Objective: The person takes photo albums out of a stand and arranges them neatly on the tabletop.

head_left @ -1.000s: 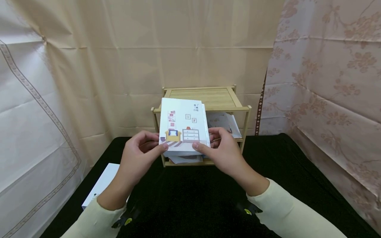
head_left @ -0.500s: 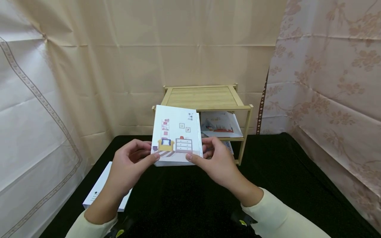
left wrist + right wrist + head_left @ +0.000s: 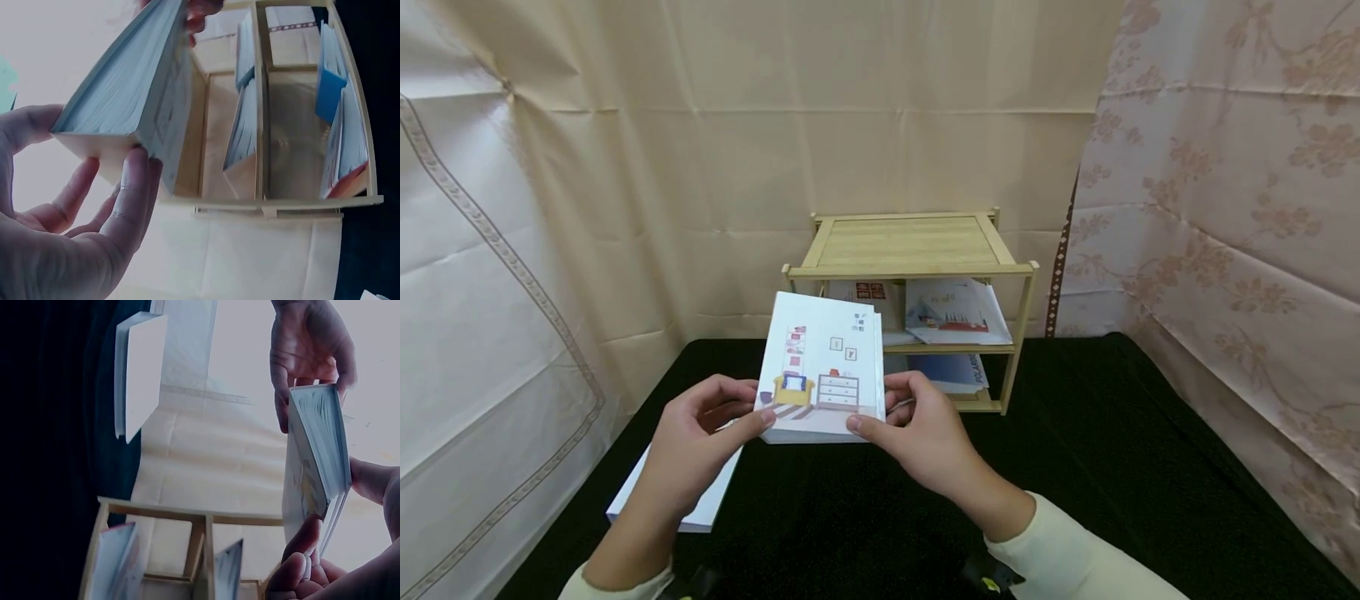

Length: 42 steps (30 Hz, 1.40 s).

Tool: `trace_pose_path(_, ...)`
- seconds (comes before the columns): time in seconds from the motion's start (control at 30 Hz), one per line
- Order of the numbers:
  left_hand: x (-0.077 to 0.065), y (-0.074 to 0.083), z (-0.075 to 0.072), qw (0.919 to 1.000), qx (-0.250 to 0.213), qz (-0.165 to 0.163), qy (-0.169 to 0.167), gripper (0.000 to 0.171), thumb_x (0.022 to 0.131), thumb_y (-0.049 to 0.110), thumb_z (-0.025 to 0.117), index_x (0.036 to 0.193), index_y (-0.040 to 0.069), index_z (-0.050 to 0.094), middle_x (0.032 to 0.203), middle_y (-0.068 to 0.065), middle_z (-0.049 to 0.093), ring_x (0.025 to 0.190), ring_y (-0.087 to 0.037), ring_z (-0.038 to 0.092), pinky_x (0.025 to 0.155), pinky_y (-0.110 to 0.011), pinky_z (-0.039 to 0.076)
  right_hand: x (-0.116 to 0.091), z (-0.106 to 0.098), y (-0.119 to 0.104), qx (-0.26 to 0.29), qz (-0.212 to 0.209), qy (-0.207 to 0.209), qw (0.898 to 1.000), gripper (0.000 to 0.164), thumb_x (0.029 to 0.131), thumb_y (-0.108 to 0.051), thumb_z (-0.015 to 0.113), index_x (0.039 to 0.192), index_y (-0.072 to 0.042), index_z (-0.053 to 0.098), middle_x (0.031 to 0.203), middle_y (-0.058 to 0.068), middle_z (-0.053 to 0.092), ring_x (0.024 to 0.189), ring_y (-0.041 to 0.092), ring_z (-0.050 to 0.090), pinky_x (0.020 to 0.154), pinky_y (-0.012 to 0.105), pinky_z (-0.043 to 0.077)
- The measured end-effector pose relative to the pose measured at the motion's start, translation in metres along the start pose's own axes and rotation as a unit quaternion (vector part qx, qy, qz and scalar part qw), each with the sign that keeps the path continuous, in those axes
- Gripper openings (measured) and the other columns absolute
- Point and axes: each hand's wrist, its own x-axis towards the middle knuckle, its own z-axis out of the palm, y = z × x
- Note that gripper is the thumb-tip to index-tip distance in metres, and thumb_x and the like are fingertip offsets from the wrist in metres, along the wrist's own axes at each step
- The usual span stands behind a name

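A thick white book [image 3: 820,350] with a drawn yellow armchair and chest of drawers on its cover is held up by both hands, in front of the wooden shelf [image 3: 902,243]. My left hand [image 3: 703,442] grips its left lower corner, thumb on the cover and fingers behind. At the right edge my right hand [image 3: 928,437] pinches it the same way. Seen in the left wrist view, the book's page edges [image 3: 125,75] face the camera, with left fingers against its corner. The right wrist view has the book [image 3: 319,450] between both hands.
Two books lean on the shelf's middle level, a pale one [image 3: 868,293] and one with a red picture [image 3: 958,312]. A blue book [image 3: 947,371] lies on the lower level. Another white book [image 3: 711,500] rests on the black cloth [image 3: 1075,467] at left, partly behind the left forearm.
Both hands have carried the book down, left and toward me, away from the shelf. The books on the shelf and the white book at left now show more.
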Motion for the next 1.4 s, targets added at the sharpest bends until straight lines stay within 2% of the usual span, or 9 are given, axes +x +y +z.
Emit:
trace_pose_path(0.23, -0.004, -0.015, -0.008, 0.9994, -0.021, -0.028, -0.008, 0.035, 0.094, 0.025, 0.078, 0.117, 0.002, 0.066, 0.135, -0.012, 0.06, 0.112, -0.019, 0.068, 0.085, -0.024, 0.059, -0.001, 0.013, 0.012, 0.004, -0.006, -0.015, 1.0, 0.064, 0.081, -0.028, 0.089, 0.131, -0.003, 0.057, 0.106, 0.009, 0.065, 0.084, 0.018, 0.066, 0.068, 0.025, 0.058)
trace_pose_path(0.47, -0.005, -0.028, -0.012, 0.9984, -0.026, -0.049, -0.012, 0.036, 0.094, 0.026, 0.078, 0.116, 0.002, 0.064, 0.14, -0.013, 0.057, 0.114, -0.021, 0.069, 0.086, -0.025, 0.06, -0.001, 0.023, 0.022, -0.01, -0.002, -0.02, 1.0, 0.064, 0.081, -0.03, 0.089, 0.13, -0.006, 0.057, 0.106, 0.007, 0.065, 0.085, 0.016, 0.065, 0.069, 0.025, 0.059)
trace_pose_path(0.63, -0.006, -0.04, -0.018, 0.9975, -0.029, -0.061, -0.018, 0.037, 0.094, 0.026, 0.078, 0.116, 0.0, 0.064, 0.138, -0.017, 0.058, 0.105, -0.016, 0.072, 0.083, -0.028, 0.062, 0.001, 0.034, 0.029, 0.0, 0.01, -0.033, 0.999, 0.061, 0.081, -0.029, 0.089, 0.128, -0.005, 0.058, 0.104, 0.006, 0.065, 0.086, 0.02, 0.066, 0.069, 0.024, 0.059)
trace_pose_path(0.8, -0.006, -0.055, -0.023, 0.9965, -0.049, -0.065, -0.017, 0.032, 0.094, 0.017, 0.077, 0.113, -0.005, 0.064, 0.137, -0.024, 0.058, 0.098, -0.014, 0.074, 0.079, -0.029, 0.064, 0.003, 0.046, 0.035, 0.006, 0.028, -0.044, 0.999, 0.059, 0.08, -0.028, 0.09, 0.125, -0.004, 0.06, 0.101, 0.006, 0.065, 0.085, 0.019, 0.066, 0.069, 0.024, 0.058)
trace_pose_path(0.97, -0.003, -0.07, -0.027, 0.9927, -0.069, -0.096, -0.024, 0.031, 0.093, 0.014, 0.077, 0.113, -0.006, 0.064, 0.141, -0.027, 0.055, 0.097, -0.014, 0.074, 0.08, -0.03, 0.064, 0.005, 0.055, 0.045, -0.006, 0.044, -0.045, 0.998, 0.06, 0.079, -0.029, 0.091, 0.124, -0.003, 0.06, 0.099, 0.006, 0.065, 0.086, 0.019, 0.064, 0.068, 0.023, 0.056)
trace_pose_path(1.23, 0.0, -0.096, -0.034, 0.9867, -0.071, -0.141, -0.037, 0.027, 0.093, 0.012, 0.075, 0.112, -0.003, 0.064, 0.136, -0.02, 0.055, 0.097, -0.017, 0.072, 0.083, -0.03, 0.064, 0.009, 0.072, 0.063, -0.029, 0.066, -0.051, 0.996, 0.057, 0.077, -0.032, 0.092, 0.118, -0.005, 0.063, 0.094, 0.003, 0.065, 0.08, 0.017, 0.062, 0.063, 0.025, 0.053)
trace_pose_path(1.4, 0.001, -0.121, -0.04, 0.9774, -0.11, -0.175, -0.044, 0.017, 0.094, 0.009, 0.072, 0.11, 0.007, 0.065, 0.128, -0.01, 0.054, 0.099, -0.019, 0.071, 0.086, -0.032, 0.063, 0.008, 0.081, 0.07, -0.031, 0.083, -0.061, 0.994, 0.055, 0.075, -0.03, 0.092, 0.116, -0.007, 0.063, 0.092, 0.004, 0.065, 0.077, 0.015, 0.061, 0.062, 0.025, 0.052)
